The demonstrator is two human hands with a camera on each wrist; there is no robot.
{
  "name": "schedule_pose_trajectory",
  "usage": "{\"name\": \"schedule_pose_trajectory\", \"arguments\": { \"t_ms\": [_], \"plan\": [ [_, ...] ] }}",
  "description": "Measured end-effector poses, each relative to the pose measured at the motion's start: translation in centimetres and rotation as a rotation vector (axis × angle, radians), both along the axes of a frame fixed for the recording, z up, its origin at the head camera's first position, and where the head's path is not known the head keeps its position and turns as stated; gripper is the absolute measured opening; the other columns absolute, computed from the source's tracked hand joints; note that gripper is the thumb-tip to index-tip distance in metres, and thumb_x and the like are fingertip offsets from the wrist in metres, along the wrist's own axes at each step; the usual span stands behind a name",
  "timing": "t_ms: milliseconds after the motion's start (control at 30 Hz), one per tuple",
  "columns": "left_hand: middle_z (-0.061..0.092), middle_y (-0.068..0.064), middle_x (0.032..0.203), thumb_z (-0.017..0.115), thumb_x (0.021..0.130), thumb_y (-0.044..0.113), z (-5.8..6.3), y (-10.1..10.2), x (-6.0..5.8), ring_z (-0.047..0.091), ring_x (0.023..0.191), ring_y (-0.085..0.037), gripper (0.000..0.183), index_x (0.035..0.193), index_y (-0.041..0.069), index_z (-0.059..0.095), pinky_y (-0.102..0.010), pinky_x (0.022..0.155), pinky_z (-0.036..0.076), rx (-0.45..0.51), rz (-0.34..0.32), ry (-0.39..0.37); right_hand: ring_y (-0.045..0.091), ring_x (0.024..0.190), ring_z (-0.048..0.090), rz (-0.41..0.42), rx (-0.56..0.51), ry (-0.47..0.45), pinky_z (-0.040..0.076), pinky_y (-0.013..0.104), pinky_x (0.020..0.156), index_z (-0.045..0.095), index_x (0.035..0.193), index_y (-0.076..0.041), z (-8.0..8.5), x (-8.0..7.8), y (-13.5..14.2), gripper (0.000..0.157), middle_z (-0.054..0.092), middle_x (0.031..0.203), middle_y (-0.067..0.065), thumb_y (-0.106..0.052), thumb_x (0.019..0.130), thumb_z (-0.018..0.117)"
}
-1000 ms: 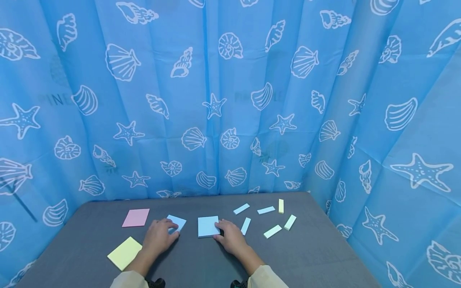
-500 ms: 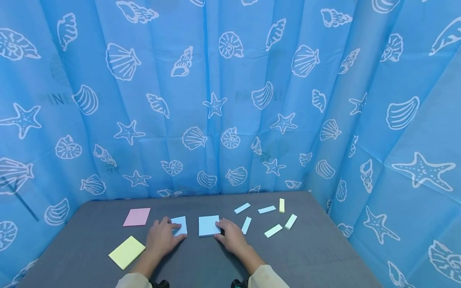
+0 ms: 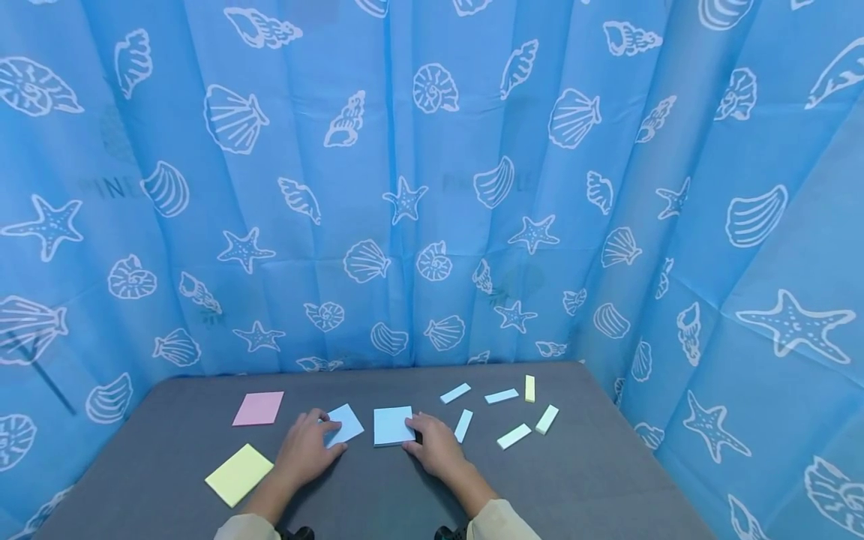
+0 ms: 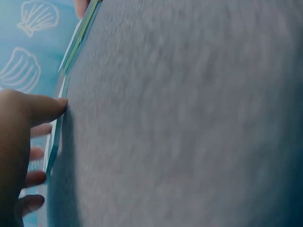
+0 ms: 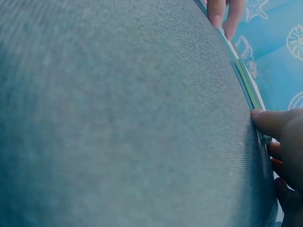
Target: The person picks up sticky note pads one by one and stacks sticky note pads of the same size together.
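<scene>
Near the middle of the table in the head view, my left hand [image 3: 305, 448] holds a light blue sticky note pad [image 3: 349, 426] at its left side, the pad turned at an angle. In the left wrist view the thumb touches the near edge of this pad [image 4: 57, 135] and the fingers lie beyond it. Just to its right lies a squared stack of sticky note pads [image 3: 391, 424], blue on top, with a green layer along the stack's side [image 5: 247, 85] in the right wrist view. My right hand [image 3: 435, 444] grips that stack by its right edge. A narrow gap separates pad and stack.
A pink sticky note pad [image 3: 259, 409] and a yellow one [image 3: 239, 475] lie to the left on the grey table [image 3: 580, 480]. Several narrow sticky strips, among them a yellow strip [image 3: 529, 388] and a pale green strip [image 3: 514, 436], lie scattered right. A shell-patterned curtain [image 3: 432, 187] hangs behind.
My left hand has shifted slightly right with the blue pad, which has turned and now sits closer to the stack. The right hand keeps its hold on the stack in place.
</scene>
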State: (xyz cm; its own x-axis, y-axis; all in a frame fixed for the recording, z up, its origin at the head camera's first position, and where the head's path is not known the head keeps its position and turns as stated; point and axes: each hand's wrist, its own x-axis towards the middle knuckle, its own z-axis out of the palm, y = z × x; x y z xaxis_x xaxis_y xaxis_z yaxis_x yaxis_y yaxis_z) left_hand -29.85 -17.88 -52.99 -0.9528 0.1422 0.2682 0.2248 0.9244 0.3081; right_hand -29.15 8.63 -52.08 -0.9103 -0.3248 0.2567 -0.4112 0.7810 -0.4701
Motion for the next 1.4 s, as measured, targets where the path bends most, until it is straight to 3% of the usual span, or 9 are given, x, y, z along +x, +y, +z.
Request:
{"name": "schedule_pose_trajectory", "arguments": {
  "t_ms": [167, 433, 633, 800, 1100, 1400],
  "plan": [
    [0.06, -0.007, 0.124, 0.078, 0.079, 0.041, 0.1, -0.8, -0.3, 0.052, 0.114, -0.032, 0.035, 0.109, 0.023, 0.075, -0.053, 0.091, 0.042, -0.047, -0.068, 0.031, 0.029, 0.127, 0.051, 0.0, 0.003, 0.001, 0.041, 0.048, 0.1, 0.063, 0.129, -0.007, 0.0, -0.1, 0.1, 0.043, 0.059, 0.133, 0.011, -0.022, 0.09, 0.072],
    [0.059, -0.006, 0.131, 0.074, 0.083, 0.041, 0.1, -1.6, -1.0, 0.047, 0.126, -0.034, 0.036, 0.116, 0.026, 0.071, -0.059, 0.102, 0.032, -0.042, -0.151, -0.034, 0.027, 0.127, 0.051, -0.001, 0.018, 0.007, 0.041, 0.047, 0.101, 0.063, 0.129, -0.008, -0.3, -0.3, 0.1, 0.043, 0.06, 0.132, 0.009, -0.023, 0.089, 0.072],
    [0.062, -0.001, 0.124, 0.073, 0.085, 0.041, 0.4, -1.6, -1.3, 0.051, 0.122, -0.028, 0.032, 0.113, 0.025, 0.073, -0.053, 0.101, 0.038, -0.09, -0.186, -0.033, 0.029, 0.127, 0.05, -0.006, -0.014, 0.019, 0.04, 0.048, 0.101, 0.062, 0.13, -0.007, 0.0, 0.1, 0.2, 0.043, 0.058, 0.134, 0.011, -0.021, 0.09, 0.071],
    [0.064, 0.001, 0.118, 0.074, 0.083, 0.042, 0.9, -1.3, -1.3, 0.054, 0.117, -0.026, 0.028, 0.106, 0.025, 0.075, -0.05, 0.098, 0.043, -0.125, -0.173, -0.029, 0.029, 0.127, 0.05, -0.003, -0.012, 0.037, 0.041, 0.048, 0.1, 0.062, 0.13, -0.006, -0.1, 0.2, 0.2, 0.043, 0.058, 0.134, 0.012, -0.021, 0.09, 0.071],
    [0.066, -0.001, 0.114, 0.077, 0.081, 0.034, 0.3, -1.0, -0.8, 0.055, 0.115, -0.027, 0.021, 0.098, 0.021, 0.076, -0.05, 0.096, 0.044, 0.01, -0.122, 0.026, 0.029, 0.127, 0.05, -0.003, -0.002, 0.001, 0.04, 0.048, 0.101, 0.062, 0.13, -0.007, 0.0, -0.1, 0.2, 0.043, 0.058, 0.134, 0.011, -0.022, 0.09, 0.071],
    [0.066, 0.003, 0.114, 0.08, 0.08, 0.032, -0.1, -1.4, -0.7, 0.053, 0.116, -0.027, 0.012, 0.089, 0.027, 0.075, -0.054, 0.095, 0.043, 0.143, -0.094, -0.001, 0.029, 0.128, 0.05, -0.003, -0.004, 0.006, 0.04, 0.048, 0.101, 0.063, 0.13, -0.008, -0.2, -0.1, 0.1, 0.043, 0.058, 0.134, 0.011, -0.022, 0.09, 0.071]
  ]
}}
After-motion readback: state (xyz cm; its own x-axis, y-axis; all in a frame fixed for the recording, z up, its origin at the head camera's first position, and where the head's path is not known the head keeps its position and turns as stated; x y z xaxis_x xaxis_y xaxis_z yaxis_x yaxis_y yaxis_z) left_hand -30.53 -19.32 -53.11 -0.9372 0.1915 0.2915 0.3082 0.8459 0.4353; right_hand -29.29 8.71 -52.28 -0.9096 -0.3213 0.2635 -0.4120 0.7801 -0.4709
